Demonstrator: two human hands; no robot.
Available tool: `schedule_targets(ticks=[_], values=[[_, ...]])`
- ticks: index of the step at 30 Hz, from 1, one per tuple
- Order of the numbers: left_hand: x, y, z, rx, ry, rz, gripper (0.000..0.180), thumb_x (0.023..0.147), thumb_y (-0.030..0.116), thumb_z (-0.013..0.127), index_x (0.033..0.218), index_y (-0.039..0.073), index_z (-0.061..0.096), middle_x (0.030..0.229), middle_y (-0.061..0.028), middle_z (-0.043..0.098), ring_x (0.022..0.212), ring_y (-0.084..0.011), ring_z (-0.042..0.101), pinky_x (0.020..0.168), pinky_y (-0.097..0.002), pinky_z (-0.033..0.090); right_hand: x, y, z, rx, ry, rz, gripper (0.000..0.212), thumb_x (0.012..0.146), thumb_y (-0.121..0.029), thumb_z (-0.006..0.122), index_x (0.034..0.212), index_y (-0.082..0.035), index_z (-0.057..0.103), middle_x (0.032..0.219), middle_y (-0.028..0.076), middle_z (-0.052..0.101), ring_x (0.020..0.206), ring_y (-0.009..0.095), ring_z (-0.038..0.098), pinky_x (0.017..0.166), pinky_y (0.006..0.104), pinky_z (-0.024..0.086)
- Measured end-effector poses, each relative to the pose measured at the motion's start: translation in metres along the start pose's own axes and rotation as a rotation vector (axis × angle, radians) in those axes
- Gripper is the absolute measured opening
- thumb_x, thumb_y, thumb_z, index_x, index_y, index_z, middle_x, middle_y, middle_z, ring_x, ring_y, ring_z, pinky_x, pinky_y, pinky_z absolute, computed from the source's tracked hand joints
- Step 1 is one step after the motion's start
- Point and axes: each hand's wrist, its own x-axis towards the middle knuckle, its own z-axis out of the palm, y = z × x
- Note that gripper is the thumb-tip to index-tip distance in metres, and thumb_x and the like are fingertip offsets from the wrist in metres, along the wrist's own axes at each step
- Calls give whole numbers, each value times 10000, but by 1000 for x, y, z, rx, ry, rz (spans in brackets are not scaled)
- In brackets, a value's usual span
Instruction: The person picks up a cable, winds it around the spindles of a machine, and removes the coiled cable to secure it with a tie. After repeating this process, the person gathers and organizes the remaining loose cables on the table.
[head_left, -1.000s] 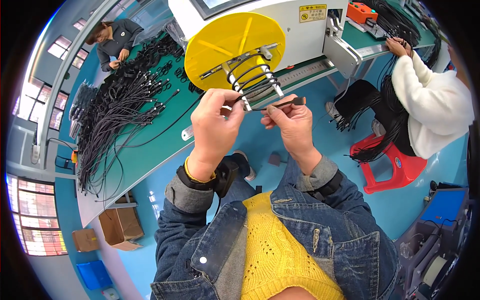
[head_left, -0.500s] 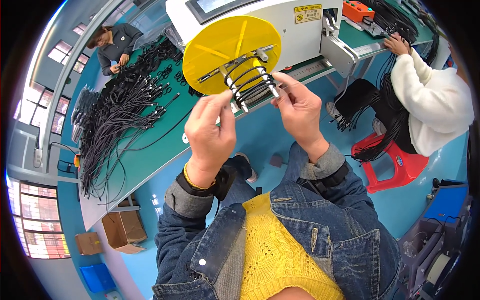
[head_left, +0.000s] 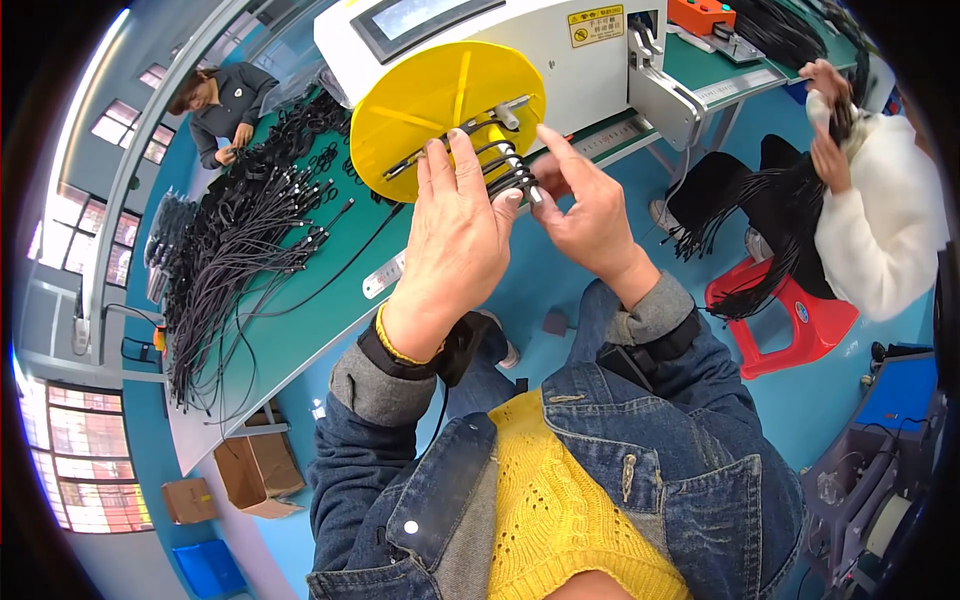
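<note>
A black cable [head_left: 503, 163] is wound in several loops around metal prongs in front of a yellow disc [head_left: 418, 112] on a white machine [head_left: 575, 75]. My left hand [head_left: 455, 225] lies along the left side of the loops, its fingers straight and its palm partly hiding the coil. On the other side, my right hand [head_left: 588, 208] has its thumb and curled fingers at the loops near the prong tip, with the index finger stretched upward. The cable's tail runs left across the green table.
Bundles of black cables [head_left: 250, 225] cover the green table's [head_left: 340, 235] left part. Across it, a person [head_left: 225, 105] handles cables. To the right, another person in a white top [head_left: 880, 215] holds a cable bundle near a red stool [head_left: 780, 315]. Cardboard boxes [head_left: 258, 470] stand below.
My left hand has opened from a pinch and moved against the coil. The loops have shifted toward the prong tips. The person on the right has raised their hands with cables.
</note>
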Motion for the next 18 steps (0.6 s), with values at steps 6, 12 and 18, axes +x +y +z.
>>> schedule_targets(ticks=[6, 12, 18], values=[[-2, 1, -2, -63, -13, -69, 663, 869, 233, 515, 1263, -195, 198, 1241, -403, 287, 1147, -546, 314, 993, -495, 278, 19, 35, -9, 401, -293, 195, 858, 669, -142, 703, 1375, -20, 231, 1273, 149, 421, 1097, 222, 482, 904, 331, 431], [-2, 2, -2, -150, -30, -119, 693, 869, 225, 516, 1272, -204, 150, 1245, -391, 274, 1122, -503, 366, 966, -456, 326, 28, 40, -4, 497, -454, 224, 921, 682, -215, 723, 1397, -28, 175, 1286, 154, 391, 1169, 232, 425, 984, 350, 362], [0, 3, -2, -230, 47, -165, 576, 856, 213, 531, 1210, -170, 284, 1112, -346, 407, 1016, -442, 465, 873, -437, 402, 31, 37, 1, 436, -497, 135, 744, 752, -114, 671, 1362, -19, 257, 1205, 142, 459, 1103, 210, 481, 918, 321, 416]])
